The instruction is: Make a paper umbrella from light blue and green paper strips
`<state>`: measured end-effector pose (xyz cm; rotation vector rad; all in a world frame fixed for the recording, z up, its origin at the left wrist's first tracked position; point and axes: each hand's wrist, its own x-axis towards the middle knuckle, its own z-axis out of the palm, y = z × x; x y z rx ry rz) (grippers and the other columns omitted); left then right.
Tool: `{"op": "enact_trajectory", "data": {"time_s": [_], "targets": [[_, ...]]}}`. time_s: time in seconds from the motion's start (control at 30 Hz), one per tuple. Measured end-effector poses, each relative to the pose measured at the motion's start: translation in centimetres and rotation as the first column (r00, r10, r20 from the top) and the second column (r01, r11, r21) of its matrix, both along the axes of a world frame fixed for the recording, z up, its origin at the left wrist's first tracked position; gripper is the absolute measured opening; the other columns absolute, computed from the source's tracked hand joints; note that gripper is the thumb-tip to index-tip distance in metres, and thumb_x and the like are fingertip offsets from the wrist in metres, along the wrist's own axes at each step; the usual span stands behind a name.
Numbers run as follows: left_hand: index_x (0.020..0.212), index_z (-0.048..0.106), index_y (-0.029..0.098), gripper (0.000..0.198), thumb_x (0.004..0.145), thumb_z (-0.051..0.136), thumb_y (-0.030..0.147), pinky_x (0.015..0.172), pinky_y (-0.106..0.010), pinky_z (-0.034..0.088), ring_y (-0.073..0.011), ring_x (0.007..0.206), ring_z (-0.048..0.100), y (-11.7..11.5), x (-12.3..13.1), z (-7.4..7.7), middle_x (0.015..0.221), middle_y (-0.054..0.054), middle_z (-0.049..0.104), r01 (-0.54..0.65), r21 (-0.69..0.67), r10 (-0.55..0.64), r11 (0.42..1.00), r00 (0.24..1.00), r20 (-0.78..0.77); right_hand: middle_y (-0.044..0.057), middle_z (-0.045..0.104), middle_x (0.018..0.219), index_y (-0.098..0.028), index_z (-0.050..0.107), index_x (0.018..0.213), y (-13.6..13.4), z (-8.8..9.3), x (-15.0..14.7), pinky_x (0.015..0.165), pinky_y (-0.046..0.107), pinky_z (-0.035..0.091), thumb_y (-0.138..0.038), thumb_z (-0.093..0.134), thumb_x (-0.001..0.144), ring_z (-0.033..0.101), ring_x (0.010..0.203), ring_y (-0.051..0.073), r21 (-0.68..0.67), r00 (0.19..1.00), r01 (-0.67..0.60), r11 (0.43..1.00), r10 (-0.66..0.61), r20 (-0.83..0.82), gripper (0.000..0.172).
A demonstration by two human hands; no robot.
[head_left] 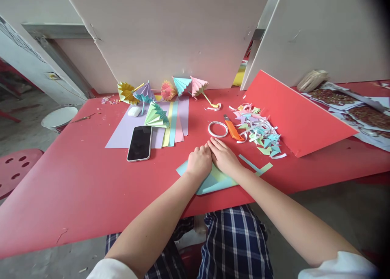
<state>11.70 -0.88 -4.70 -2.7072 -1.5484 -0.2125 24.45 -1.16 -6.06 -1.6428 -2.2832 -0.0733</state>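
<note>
A folded sheet of light blue and pale green paper (217, 185) lies near the table's front edge, under both of my hands. My left hand (199, 162) is closed, its knuckles up and its curled fingers on the paper; what lies beneath them is hidden. Flat on the same sheet, my right hand (224, 156) has its fingers stretched forward, touching the left. Right of the hands lie narrow blue and green paper strips (251, 164). Just beyond the fingertips are a white tape roll (217, 129) and an orange utility knife (233, 129).
Paper scraps (258, 128) are heaped against a leaning red board (301, 116). A phone (139, 143) rests by colored paper sheets (175, 128). Folded paper umbrellas (156, 115) stand along the back, near a white mouse (134, 111). Scissors (83, 118) lie at the left edge.
</note>
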Motion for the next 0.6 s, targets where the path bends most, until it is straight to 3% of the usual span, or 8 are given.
{"op": "enact_trajectory", "data": {"time_s": [0.3,0.6], "targets": [[0.104,0.052,0.010,0.027,0.084,0.034,0.015,0.058,-0.026,0.044,-0.0202,0.081,0.053,-0.5,-0.2,0.4,0.088,-0.011,0.056,0.017,0.023,-0.017,1.000,1.000,-0.007,0.017,0.043,0.130,-0.004,0.048,0.122,-0.5,0.5,-0.1,0.102,0.038,0.033,-0.020,0.034,0.086,0.034,0.124,0.025,-0.002,0.996,-0.001,1.000,0.001,0.089,0.042],[0.129,0.033,0.004,0.045,0.087,0.032,0.021,0.052,-0.029,0.045,-0.0226,0.069,0.060,-0.8,0.0,-0.4,0.075,-0.012,0.061,-0.026,-0.013,0.026,1.000,1.000,-0.008,0.014,0.050,0.125,-0.009,0.053,0.119,-1.6,0.3,0.2,0.099,0.039,0.036,-0.021,0.036,0.087,0.037,0.122,0.025,0.052,0.997,0.008,0.999,-0.012,0.073,0.038]]}}
